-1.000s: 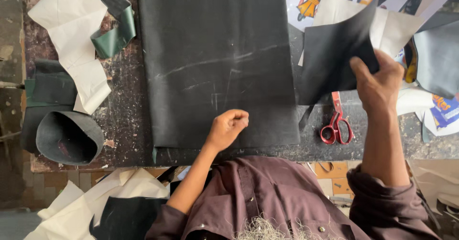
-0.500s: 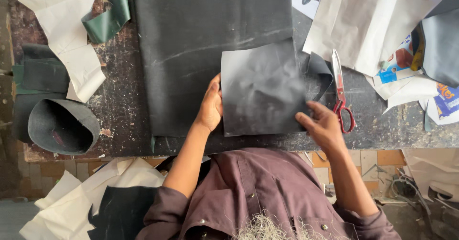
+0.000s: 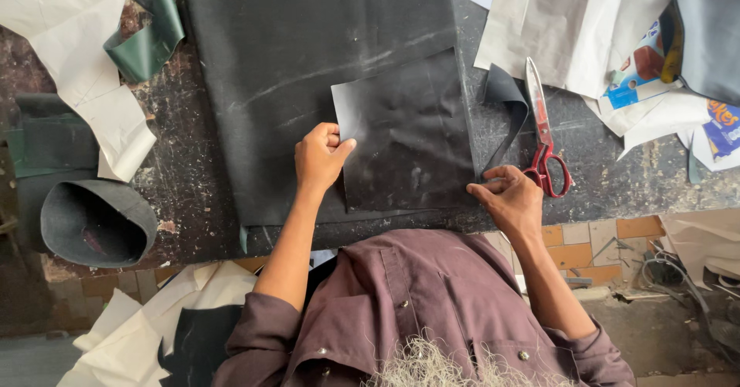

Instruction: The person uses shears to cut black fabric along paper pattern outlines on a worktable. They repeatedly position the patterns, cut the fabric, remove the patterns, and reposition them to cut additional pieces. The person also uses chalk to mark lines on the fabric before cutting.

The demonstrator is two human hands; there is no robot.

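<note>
Head view shows my left hand [image 3: 320, 158] with its fingers curled loosely and the thumb stretched right, the tips pressing on the left edge of a dark square sheet [image 3: 408, 136]. Nothing is gripped; it is a flat hold-down. My right hand [image 3: 507, 198] sits at the sheet's near right corner, fingers half bent and narrow, fingertips touching that corner or just beside it; I cannot tell whether they pinch the edge. The sheet lies between the two hands, spreading away from them toward the far side, its edges roughly square to the table [image 3: 193, 179] edge. It rests on a larger black cloth [image 3: 293, 55]. Red-handled scissors [image 3: 543, 136] lie just right of my right hand, blades pointing far. A dark curled strip [image 3: 505, 98] lies between scissors and sheet.
</note>
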